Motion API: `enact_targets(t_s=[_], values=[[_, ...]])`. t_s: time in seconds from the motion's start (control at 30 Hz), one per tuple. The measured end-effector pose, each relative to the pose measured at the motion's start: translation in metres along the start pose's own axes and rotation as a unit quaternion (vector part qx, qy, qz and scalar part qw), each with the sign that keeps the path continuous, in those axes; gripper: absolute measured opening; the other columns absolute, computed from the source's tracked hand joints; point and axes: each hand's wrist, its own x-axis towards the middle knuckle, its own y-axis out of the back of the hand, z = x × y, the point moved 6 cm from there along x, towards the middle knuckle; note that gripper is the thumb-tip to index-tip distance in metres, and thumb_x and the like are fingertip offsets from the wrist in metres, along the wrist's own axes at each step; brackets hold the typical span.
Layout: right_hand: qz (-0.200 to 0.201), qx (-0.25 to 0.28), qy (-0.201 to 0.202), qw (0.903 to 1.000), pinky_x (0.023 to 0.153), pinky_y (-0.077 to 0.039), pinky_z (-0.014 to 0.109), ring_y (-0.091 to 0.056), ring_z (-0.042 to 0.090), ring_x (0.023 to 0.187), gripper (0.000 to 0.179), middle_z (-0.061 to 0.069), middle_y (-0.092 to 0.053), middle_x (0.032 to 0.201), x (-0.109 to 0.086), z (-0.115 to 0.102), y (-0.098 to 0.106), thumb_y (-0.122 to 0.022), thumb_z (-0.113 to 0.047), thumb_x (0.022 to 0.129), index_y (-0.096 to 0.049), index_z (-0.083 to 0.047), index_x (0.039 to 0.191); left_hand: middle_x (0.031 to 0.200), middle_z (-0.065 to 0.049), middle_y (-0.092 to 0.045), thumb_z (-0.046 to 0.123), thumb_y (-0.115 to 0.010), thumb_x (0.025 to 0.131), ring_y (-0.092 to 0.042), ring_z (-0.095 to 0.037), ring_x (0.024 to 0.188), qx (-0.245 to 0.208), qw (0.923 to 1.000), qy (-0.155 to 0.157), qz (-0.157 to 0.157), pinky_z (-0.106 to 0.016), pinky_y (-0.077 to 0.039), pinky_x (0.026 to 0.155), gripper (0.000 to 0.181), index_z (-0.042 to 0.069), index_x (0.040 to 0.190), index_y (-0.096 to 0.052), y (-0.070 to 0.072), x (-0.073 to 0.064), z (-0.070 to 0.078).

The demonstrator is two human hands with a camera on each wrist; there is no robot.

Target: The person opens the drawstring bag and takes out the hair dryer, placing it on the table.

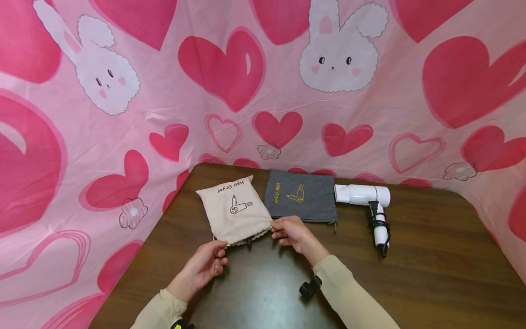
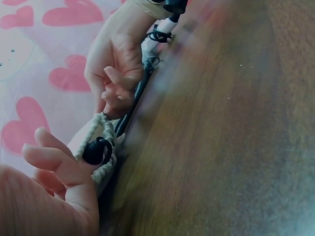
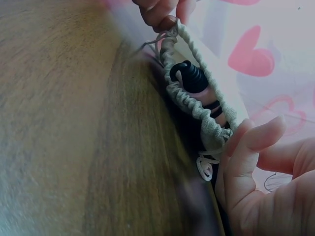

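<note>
Head view: near the far left corner of the desk (image 1: 435, 265) lies a cream cloth bag (image 1: 236, 203) printed with a black hair dryer, its gathered mouth toward the near side, a black ringed cord end (image 3: 196, 78) showing inside. Both sleeved arms (image 1: 355, 292) angle inward. The left hand (image 1: 205, 265) pinches one end of the mouth, the right hand (image 1: 297, 234) the other, their remaining fingers loosely bent.

Curtained off like a booth, hung with pink heart-and-rabbit fabric (image 1: 287, 98) around a wood-grain table (image 1: 435, 260), kind of room unclear
</note>
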Motion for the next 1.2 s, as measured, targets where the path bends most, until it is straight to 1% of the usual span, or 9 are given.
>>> enact_targets(t_s=[0.13,0.3,0.47,0.6,0.83,0.93,1.07,1.2], values=[[0.002,0.000,0.001,1.0000,0.052,-0.050,0.023,-0.065,0.009,0.063,0.016,0.005,-0.067,0.083,0.000,-0.001,0.001,-0.068,-0.006,0.100,-0.070,0.006,0.110,0.068,0.005,-0.047,0.016,-0.054,0.107,-0.058,-0.006,0.059,0.003,1.0000,-0.002,-0.006,-0.016,-0.042,0.051,0.022,0.011,0.086,-0.054,0.001,-0.001,0.000],[0.002,0.008,-0.001,1.0000,0.052,-0.049,0.023,-0.065,0.010,0.063,0.010,0.004,-0.066,0.082,0.000,-0.001,0.002,-0.067,-0.006,0.100,-0.071,0.002,0.103,0.067,0.005,-0.048,0.016,-0.054,0.107,-0.059,-0.006,0.058,0.008,1.0000,0.001,-0.001,-0.017,-0.042,0.051,0.024,0.011,0.084,-0.055,0.003,-0.001,-0.001],[-0.003,0.012,0.001,0.9999,0.052,-0.049,0.023,-0.065,0.011,0.064,0.009,0.004,-0.067,0.082,0.000,-0.001,0.001,-0.068,-0.009,0.101,-0.071,-0.001,0.098,0.068,0.005,-0.049,0.016,-0.056,0.107,-0.059,-0.007,0.058,0.020,0.9996,-0.016,0.007,-0.017,-0.042,0.050,0.024,0.012,0.083,-0.055,0.002,-0.002,-0.001],[-0.012,0.006,-0.002,0.9999,0.051,-0.049,0.023,-0.066,0.010,0.064,0.010,0.004,-0.067,0.084,0.002,0.000,0.001,-0.070,-0.012,0.101,-0.072,-0.003,0.099,0.068,0.005,-0.049,0.016,-0.058,0.106,-0.061,-0.009,0.058,0.030,0.9991,-0.023,0.017,-0.017,-0.042,0.049,0.023,0.013,0.083,-0.055,0.001,-0.002,-0.002],[-0.019,-0.012,-0.003,0.9997,0.050,-0.049,0.022,-0.067,0.011,0.065,0.017,0.007,-0.069,0.090,-0.001,0.002,0.000,-0.072,-0.015,0.100,-0.071,-0.001,0.109,0.072,0.002,-0.054,0.016,-0.062,0.105,-0.065,-0.011,0.059,0.028,0.9992,-0.017,0.025,-0.018,-0.044,0.050,0.014,0.014,0.093,-0.054,0.001,-0.002,-0.006],[-0.024,-0.036,-0.003,0.9991,0.050,-0.049,0.023,-0.067,0.013,0.066,0.023,0.009,-0.071,0.092,-0.001,0.005,-0.001,-0.077,-0.016,0.097,-0.068,-0.002,0.113,0.073,0.001,-0.054,0.014,-0.064,0.103,-0.064,-0.011,0.059,0.028,0.9989,-0.017,0.034,-0.018,-0.044,0.049,0.017,0.012,0.096,-0.049,-0.001,-0.002,-0.008],[-0.033,-0.061,0.000,0.9976,0.050,-0.049,0.025,-0.067,0.013,0.066,0.034,0.008,-0.071,0.086,-0.001,0.007,-0.006,-0.084,-0.016,0.090,-0.065,-0.004,0.115,0.075,-0.002,-0.053,0.011,-0.067,0.102,-0.062,-0.011,0.059,0.034,0.9984,-0.020,0.040,-0.018,-0.043,0.049,0.023,0.008,0.108,-0.045,-0.008,-0.002,-0.010],[-0.031,-0.068,0.009,0.9971,0.049,-0.049,0.024,-0.062,0.013,0.064,0.038,0.005,-0.067,0.080,-0.001,0.006,-0.009,-0.085,-0.015,0.089,-0.063,-0.003,0.118,0.077,-0.004,-0.051,0.009,-0.069,0.101,-0.060,-0.010,0.060,0.039,0.9973,-0.039,0.048,-0.018,-0.041,0.048,0.031,0.004,0.119,-0.043,-0.014,0.000,-0.008]])
